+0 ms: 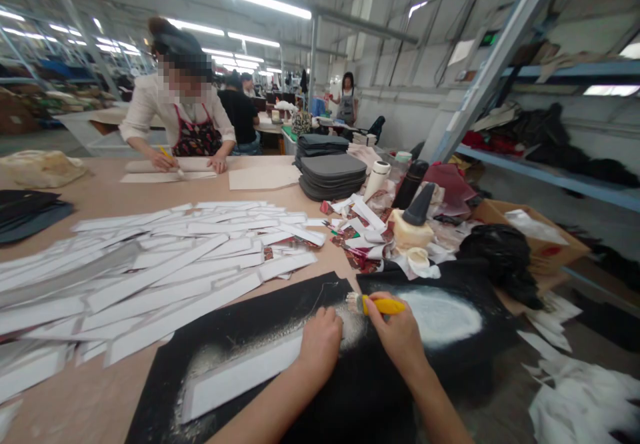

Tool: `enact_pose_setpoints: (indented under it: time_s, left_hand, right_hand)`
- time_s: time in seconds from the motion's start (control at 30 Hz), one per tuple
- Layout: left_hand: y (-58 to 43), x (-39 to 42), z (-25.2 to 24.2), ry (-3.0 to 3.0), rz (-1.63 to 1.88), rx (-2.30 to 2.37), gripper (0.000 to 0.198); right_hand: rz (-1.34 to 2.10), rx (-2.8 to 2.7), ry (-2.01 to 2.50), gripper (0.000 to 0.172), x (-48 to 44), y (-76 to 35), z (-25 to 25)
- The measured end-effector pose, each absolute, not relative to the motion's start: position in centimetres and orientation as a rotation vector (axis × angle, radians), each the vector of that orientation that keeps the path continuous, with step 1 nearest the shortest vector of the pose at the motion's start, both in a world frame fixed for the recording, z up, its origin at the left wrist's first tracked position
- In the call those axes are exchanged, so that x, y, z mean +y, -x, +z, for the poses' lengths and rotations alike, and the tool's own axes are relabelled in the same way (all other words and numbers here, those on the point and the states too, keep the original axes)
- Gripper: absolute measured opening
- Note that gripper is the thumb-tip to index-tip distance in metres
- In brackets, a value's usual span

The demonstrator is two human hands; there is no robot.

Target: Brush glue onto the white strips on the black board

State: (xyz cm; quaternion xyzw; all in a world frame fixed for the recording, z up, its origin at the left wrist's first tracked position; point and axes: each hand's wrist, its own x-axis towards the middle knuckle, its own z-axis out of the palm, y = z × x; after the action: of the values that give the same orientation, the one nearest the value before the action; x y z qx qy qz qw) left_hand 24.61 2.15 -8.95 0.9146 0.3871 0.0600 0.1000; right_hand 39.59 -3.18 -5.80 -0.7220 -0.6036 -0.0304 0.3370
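Note:
My right hand (399, 332) is closed around the yellow handle of a glue brush (383, 306). Its pale bristles point left, just above the black sheet (240, 324). A long white strip (245, 379) with a grey border lies flat on that sheet. At the strip's right end my left hand (323, 341) presses down with curled fingers, covering that end. Whitish, crusty residue surrounds the strip on the black sheet. Right of my right hand, a wet-looking white patch of glue (440, 317) spreads over the black material.
Many loose white strips (175, 264) cover the table's left side. Stacked dark pads (333, 176), a white bottle (377, 179) and a cream container (411, 231) with a dark cone stand beyond. A cardboard box (545, 247) is at right. Across the table a co-worker (183, 111) holds a brush.

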Motion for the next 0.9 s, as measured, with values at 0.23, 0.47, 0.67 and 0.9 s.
enact_pose_setpoints:
  time_s: [0.23,0.47,0.67,0.9]
  left_hand:
    - [-23.8,2.3,-10.0,-2.654,0.286,1.127,0.015]
    - [-22.5,2.4,-10.7,-2.446,0.511,1.182,0.018]
    - [-19.6,3.0,-11.0,-1.860,0.847,1.215,0.015]
    - [-13.6,4.7,-10.4,-0.802,1.109,1.178,0.042]
  right_hand:
    - [-0.045,-1.442,1.755,0.026,-3.1,-39.1,-7.1]
    - [0.076,-1.585,1.601,0.029,-2.9,-36.2,-9.7]
    - [-0.200,-1.869,1.711,0.025,-2.7,-35.9,-12.5]
    - [-0.296,-2.076,1.731,0.019,-2.1,-35.9,-11.4]
